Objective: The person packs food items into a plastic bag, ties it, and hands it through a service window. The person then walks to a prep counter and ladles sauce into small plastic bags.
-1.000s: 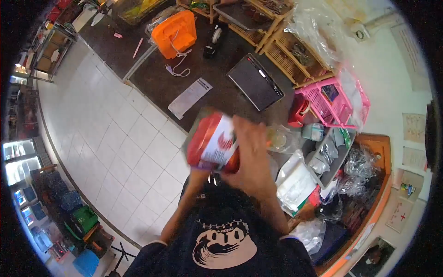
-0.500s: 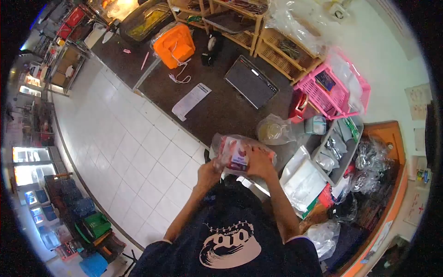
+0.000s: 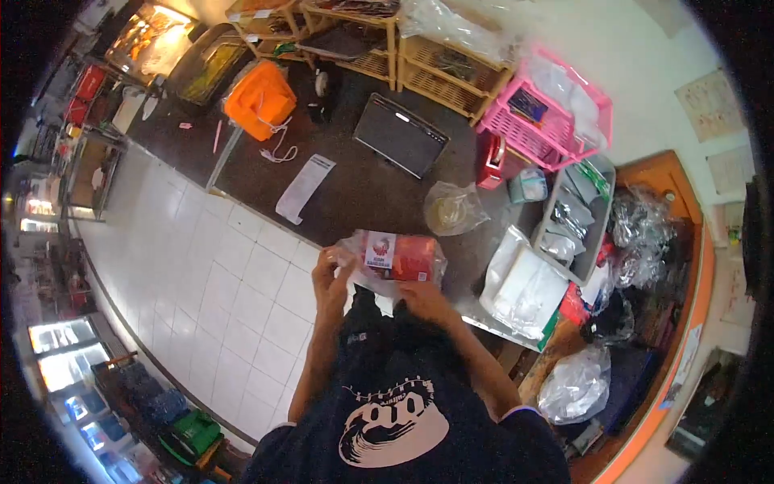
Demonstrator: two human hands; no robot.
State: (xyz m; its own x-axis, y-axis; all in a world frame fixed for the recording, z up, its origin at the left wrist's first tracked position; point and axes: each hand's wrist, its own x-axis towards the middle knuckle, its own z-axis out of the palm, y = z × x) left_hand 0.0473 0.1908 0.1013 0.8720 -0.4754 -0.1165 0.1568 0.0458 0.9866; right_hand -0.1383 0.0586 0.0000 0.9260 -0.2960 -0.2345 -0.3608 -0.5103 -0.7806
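Packet: one, red, inside a clear bag (image 3: 349,248); the packet (image 3: 411,260) is held in front of the shirt (image 3: 395,403), over the near edge of the worktop (image 3: 355,194).
Long axis: left to right, roughly across the wearer's chest, the right end tipped slightly nearer the body.
Pointing: the bag's loose, crumpled end faces left; the filled end faces right.
Label: one, white with a red emblem, on the left half of the packet's upper face, print upright to the wearer.
Left hand: one (image 3: 329,278), fingers drawn together in a pinch on the bag's loose end.
Right hand: one (image 3: 423,298), holding the packet's near edge; some fingers are hidden.
Worktop, beyond the packet: one paper slip (image 3: 305,189), one black panel (image 3: 401,135), one orange tub (image 3: 260,100) with one white cord (image 3: 280,152).
Worktop, right: one bagged pot (image 3: 454,211), one red dispenser (image 3: 491,163), one pink basket (image 3: 504,133), one grey tray (image 3: 595,228).
White bags: a stack (image 3: 524,294) near the tray; too overlapped to count.
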